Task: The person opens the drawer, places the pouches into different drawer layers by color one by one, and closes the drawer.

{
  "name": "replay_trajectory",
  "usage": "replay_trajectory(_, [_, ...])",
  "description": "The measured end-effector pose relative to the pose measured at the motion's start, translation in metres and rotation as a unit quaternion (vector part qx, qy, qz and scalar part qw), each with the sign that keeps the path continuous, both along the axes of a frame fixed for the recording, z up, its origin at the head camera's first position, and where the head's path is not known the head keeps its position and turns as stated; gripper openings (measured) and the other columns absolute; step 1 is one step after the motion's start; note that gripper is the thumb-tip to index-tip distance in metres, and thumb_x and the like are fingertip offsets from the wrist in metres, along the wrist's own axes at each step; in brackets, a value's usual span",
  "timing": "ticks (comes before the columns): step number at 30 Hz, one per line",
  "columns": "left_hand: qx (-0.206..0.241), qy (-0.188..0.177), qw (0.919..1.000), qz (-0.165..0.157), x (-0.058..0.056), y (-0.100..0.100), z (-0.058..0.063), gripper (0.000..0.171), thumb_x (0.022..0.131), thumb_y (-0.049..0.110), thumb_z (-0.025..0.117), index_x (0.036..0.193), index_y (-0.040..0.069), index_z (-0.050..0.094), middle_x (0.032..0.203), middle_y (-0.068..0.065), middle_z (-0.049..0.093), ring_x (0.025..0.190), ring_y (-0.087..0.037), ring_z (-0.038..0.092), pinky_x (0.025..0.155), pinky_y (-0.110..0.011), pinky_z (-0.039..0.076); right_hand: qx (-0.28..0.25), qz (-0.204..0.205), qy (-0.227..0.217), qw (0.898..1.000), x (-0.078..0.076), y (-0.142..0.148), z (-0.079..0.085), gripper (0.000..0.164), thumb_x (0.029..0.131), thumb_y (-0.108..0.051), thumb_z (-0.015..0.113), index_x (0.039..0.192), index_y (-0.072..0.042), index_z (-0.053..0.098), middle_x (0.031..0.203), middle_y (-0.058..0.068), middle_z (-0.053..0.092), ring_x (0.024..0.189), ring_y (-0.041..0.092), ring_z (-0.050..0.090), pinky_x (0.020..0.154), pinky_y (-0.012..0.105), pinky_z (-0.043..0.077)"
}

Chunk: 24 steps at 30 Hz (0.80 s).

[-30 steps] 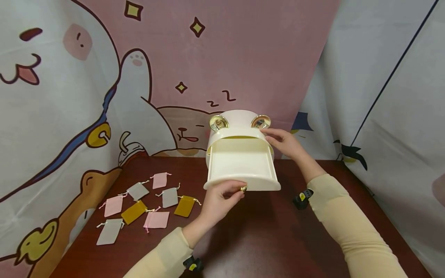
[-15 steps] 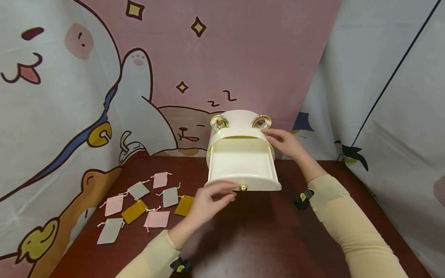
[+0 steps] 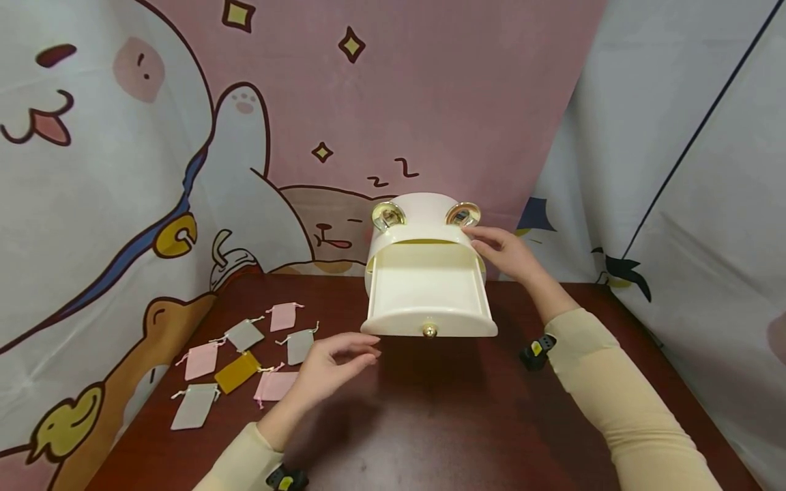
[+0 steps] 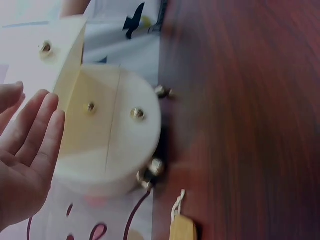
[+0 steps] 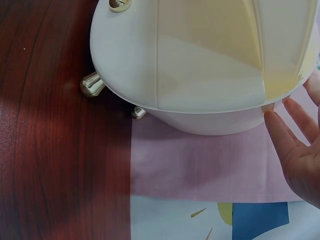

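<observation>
A cream storage box (image 3: 424,211) with gold ring-shaped ears stands at the back of the table. Its top drawer (image 3: 430,286) is pulled well out, and nothing shows inside. The drawer front carries a round gold knob (image 3: 430,331). My left hand (image 3: 334,365) hovers left of that front, apart from the knob, fingers loosely extended and holding nothing. My right hand (image 3: 505,254) rests its fingertips on the box's upper right side, below the right ear (image 3: 463,215). Lower drawer fronts with gold knobs (image 4: 138,114) show in the left wrist view, under the extended drawer.
Several small drawstring pouches lie on the left of the dark wooden table (image 3: 442,423): pink (image 3: 200,360), grey (image 3: 195,407) and mustard (image 3: 237,373). My left hand covers part of this group. A cartoon-printed cloth (image 3: 454,102) hangs close behind the box.
My left hand has let go of the drawer knob and moved left and slightly down, over the nearest pouches. The drawer stays pulled out. My right hand keeps its place on the box.
</observation>
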<state>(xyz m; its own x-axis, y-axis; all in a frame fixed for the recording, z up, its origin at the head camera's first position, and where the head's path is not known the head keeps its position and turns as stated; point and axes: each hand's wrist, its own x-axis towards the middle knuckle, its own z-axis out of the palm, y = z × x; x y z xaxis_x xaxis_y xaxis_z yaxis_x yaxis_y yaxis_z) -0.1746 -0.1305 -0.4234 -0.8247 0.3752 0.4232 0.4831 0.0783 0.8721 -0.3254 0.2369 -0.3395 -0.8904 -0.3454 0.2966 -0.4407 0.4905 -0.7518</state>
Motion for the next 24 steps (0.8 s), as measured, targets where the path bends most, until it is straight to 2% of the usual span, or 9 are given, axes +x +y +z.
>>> replay_trajectory(4, [-0.024,-0.011,0.9988,0.042,0.001,-0.018,0.003,0.026,0.089,0.008,0.074,0.115,0.008,0.072,0.101,-0.007,0.074,0.089,-0.022,0.072,0.071,-0.031,0.059,0.003,-0.004,0.004,1.0,0.0,0.0,0.0,0.042,0.102,-0.017,0.057,0.142,-0.005,0.054,0.143,0.019,0.051,0.128,0.038,0.05,0.104,0.056,0.039])
replay_trajectory(8, [-0.067,-0.016,0.9916,0.109,-0.001,-0.037,0.001,0.027,0.089,0.014,0.076,0.115,0.015,0.073,0.099,0.0,0.074,0.088,-0.018,0.07,0.069,-0.029,0.058,0.005,-0.004,0.005,1.0,0.0,0.0,0.0,0.042,0.102,-0.017,0.057,0.142,-0.005,0.054,0.142,0.019,0.052,0.127,0.038,0.051,0.104,0.057,0.04])
replay_trajectory(10, [-0.081,-0.008,0.9879,0.133,-0.003,-0.046,-0.002,0.026,0.089,0.014,0.076,0.115,0.016,0.073,0.098,0.002,0.074,0.088,-0.016,0.07,0.069,-0.029,0.057,0.007,-0.002,0.008,1.0,-0.001,0.0,-0.001,0.042,0.102,-0.016,0.057,0.142,-0.005,0.054,0.142,0.019,0.052,0.127,0.039,0.051,0.104,0.057,0.039])
replay_trajectory(13, [-0.08,-0.001,0.986,0.146,-0.008,-0.06,-0.007,0.026,0.09,0.014,0.075,0.116,0.014,0.072,0.097,0.0,0.075,0.086,-0.015,0.07,0.069,-0.029,0.058,0.011,-0.002,0.014,1.0,0.002,-0.001,0.002,0.042,0.102,-0.015,0.057,0.142,-0.004,0.053,0.143,0.02,0.051,0.128,0.039,0.05,0.104,0.058,0.038])
replay_trajectory(19, [-0.081,-0.017,0.9824,0.168,-0.015,-0.087,-0.014,0.027,0.091,0.018,0.074,0.118,0.015,0.071,0.096,-0.001,0.074,0.086,-0.017,0.07,0.071,-0.028,0.058,0.024,-0.005,0.005,1.0,0.028,-0.014,0.025,0.04,0.102,-0.006,0.055,0.141,0.005,0.051,0.142,0.027,0.048,0.128,0.046,0.047,0.104,0.061,0.037])
replay_trajectory(24, [-0.111,-0.017,0.9697,0.217,-0.018,-0.108,-0.02,0.028,0.09,0.02,0.075,0.117,0.014,0.072,0.095,-0.003,0.074,0.084,-0.012,0.068,0.065,-0.027,0.055,0.023,-0.004,0.005,1.0,0.033,-0.016,0.029,0.04,0.102,-0.006,0.055,0.14,0.005,0.051,0.142,0.027,0.049,0.127,0.047,0.047,0.104,0.061,0.037])
